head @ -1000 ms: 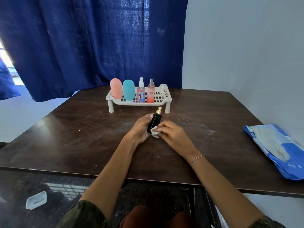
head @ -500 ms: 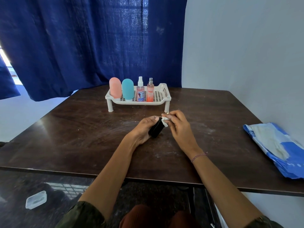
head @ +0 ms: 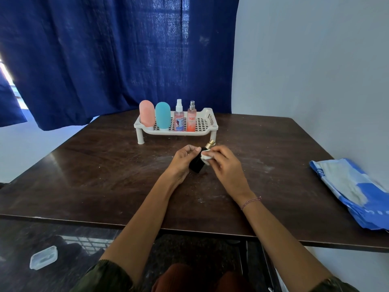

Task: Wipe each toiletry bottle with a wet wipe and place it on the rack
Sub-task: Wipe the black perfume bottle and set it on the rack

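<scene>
Gripped the black bottle (head: 196, 166) in the left hand (head: 181, 160), fingers (head: 190, 149) curled round its left side. Held it tilted, gold cap (head: 210, 143) pointing far and right, over the middle of the desk (head: 105, 175), just near of the rack's right leg. Could not tell whether its base touched the desk. Pinched a folded white wet wipe (head: 205, 156) in the right hand (head: 227, 166), fingers (head: 217, 152) bunched together and pressing the wipe against the bottle's upper part, just below the cap.

Noted the white rack (head: 208, 120) standing at the far side of the desk, with four bottles upright in a row from its left end: pink bottle (head: 146, 115), teal bottle (head: 162, 117), clear-capped spray bottle (head: 179, 121), orange spray bottle (head: 191, 122). Wore a red-and-white thread bracelet (head: 250, 202) on the right wrist. Noted a blue-and-white pack (head: 355, 186) lying at the desk's right edge, well apart from both hands, and a blue curtain (head: 105, 60) hanging behind the rack.
</scene>
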Available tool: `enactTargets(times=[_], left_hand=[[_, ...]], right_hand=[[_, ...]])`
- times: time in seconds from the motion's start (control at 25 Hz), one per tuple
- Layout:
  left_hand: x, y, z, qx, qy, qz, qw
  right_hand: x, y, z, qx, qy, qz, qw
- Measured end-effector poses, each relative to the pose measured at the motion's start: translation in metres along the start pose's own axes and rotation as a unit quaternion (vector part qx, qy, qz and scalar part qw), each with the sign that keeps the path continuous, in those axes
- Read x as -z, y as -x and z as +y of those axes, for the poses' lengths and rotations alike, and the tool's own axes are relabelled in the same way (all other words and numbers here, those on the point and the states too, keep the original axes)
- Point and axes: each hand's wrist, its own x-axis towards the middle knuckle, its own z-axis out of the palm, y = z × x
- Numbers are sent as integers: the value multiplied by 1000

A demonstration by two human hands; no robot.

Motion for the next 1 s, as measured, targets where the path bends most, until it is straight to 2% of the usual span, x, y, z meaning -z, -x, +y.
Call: enactTargets(times=[0.12, 0.28, 0.56, 0.76, 1.0], left_hand=[[0, 1, -1, 1, -39, -11, 999], [-2, 4, 0, 18, -34, -25, 999], [1, 1, -1, 34, -86, 0, 996], [-3, 2, -1, 49, 12, -38, 998], [-2, 4, 3, 69, 83, -53, 993]], right_hand=[[1, -1, 3, -39, -7, 25, 999], [2, -1, 4, -56, -10, 38, 998], [0, -4, 5, -132, -78, 73, 986], [3, -7, 8, -206, -154, 129, 958], [0, -4, 4, -145, -107, 81, 980]])
